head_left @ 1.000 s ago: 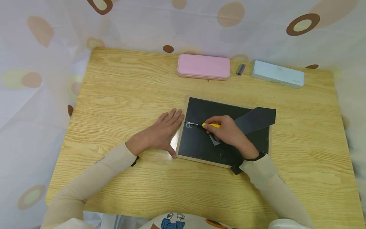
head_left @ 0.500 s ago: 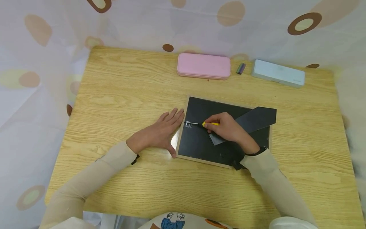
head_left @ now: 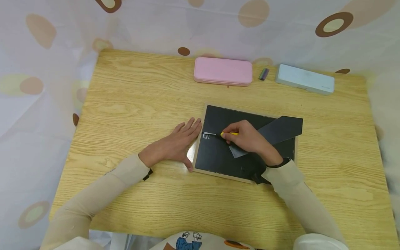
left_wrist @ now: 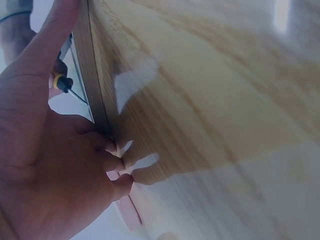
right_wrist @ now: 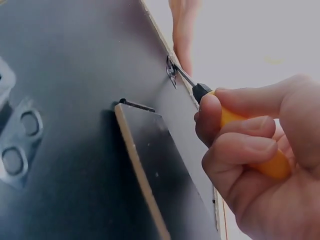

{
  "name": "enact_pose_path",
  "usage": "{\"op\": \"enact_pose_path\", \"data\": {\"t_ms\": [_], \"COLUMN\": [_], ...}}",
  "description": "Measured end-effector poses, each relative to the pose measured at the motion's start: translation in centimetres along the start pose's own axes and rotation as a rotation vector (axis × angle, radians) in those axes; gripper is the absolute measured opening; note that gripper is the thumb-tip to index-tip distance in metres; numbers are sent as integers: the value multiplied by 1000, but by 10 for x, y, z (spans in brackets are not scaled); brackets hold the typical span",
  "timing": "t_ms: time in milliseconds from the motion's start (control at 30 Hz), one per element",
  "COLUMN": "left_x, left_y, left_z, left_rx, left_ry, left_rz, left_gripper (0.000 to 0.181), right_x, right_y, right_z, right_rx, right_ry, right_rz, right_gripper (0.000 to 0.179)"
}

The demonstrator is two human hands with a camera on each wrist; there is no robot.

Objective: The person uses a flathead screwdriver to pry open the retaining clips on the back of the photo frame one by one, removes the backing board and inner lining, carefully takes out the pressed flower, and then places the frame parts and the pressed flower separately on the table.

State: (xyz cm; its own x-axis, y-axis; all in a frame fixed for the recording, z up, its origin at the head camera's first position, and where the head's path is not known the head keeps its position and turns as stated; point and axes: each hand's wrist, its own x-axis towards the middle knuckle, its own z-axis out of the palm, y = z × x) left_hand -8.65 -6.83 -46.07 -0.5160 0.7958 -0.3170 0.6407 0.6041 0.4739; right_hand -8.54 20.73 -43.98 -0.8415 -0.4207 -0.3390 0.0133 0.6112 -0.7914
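A picture frame (head_left: 215, 158) lies face down on the table, its black back up and a pale wooden rim around it. My right hand (head_left: 248, 137) grips a screwdriver (right_wrist: 230, 117) with a yellow handle and black collar. The screwdriver's tip meets a small metal hanger (right_wrist: 171, 72) near the frame's left edge. With fingers spread, my left hand (head_left: 179, 142) rests along that left edge, fingertips and thumb against the rim. A black easel stand (head_left: 281, 130) slants across the frame's back, partly covered by my right hand.
Toward the table's back stand a pink case (head_left: 223, 71) and a pale blue case (head_left: 304, 79). Between them lies a small dark eraser-like block (head_left: 264, 74). A patterned white curtain (head_left: 150, 24) hangs behind the wooden table (head_left: 140, 93).
My right hand has shifted slightly away from me and its grip on the screwdriver handle has turned a little. The tip stays at the hanger, and my left hand keeps its place.
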Motion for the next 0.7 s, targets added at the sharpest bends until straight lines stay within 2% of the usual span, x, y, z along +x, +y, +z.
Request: {"op": "enact_pose_path", "data": {"t_ms": [233,467,700], "left_x": [2,1,-1], "left_y": [-1,-1,-1], "left_z": [1,0,-1], "left_rx": [0,17,13], "left_ry": [-9,-35,-19], "left_rz": [6,-5,4], "left_gripper": [153,152,150], "right_x": [3,2,7], "right_y": [-1,5,-1], "right_z": [-1,5,7], "right_rx": [18,139,60], "right_ry": [-4,-53,-46], "right_rz": [-12,84,26], "right_gripper": [16,22,20]}}
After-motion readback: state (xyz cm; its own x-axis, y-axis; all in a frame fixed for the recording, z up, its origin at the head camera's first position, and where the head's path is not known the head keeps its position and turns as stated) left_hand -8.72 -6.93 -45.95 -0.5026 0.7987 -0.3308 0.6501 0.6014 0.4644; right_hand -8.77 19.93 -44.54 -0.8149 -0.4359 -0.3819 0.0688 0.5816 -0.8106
